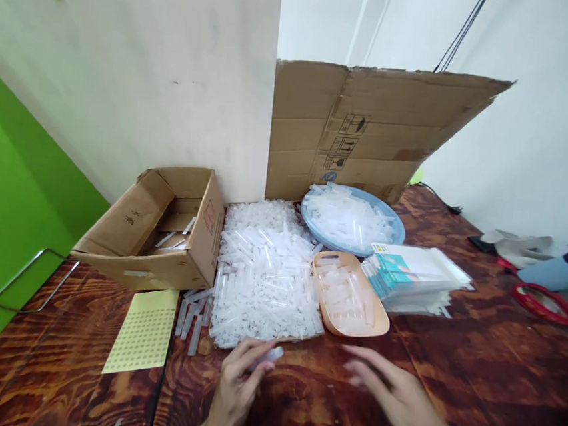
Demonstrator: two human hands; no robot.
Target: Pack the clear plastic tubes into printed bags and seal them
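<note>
My left hand (pixel 237 386) is closed around a small clear plastic tube (pixel 274 355), whose end sticks out past the fingertips. It is just in front of a large heap of clear plastic tubes (pixel 267 278). My right hand (pixel 383 383), slightly blurred, has its fingers stretched out with nothing between them that I can see. Just beyond it lies a peach-coloured plastic basket (pixel 378 326) with clear, flat plastic pieces (pixel 344 292) inside. The left hand hides most of what it grips.
An open cardboard box (pixel 194 258) and a yellow sticker sheet (pixel 144 333) are on the left. Behind the basket sit a blue basin (pixel 397 230) of clear pieces and a stack of plastic packets (pixel 418 279). Red tape (pixel 544 304) lies far right on the wooden table (pixel 474 372).
</note>
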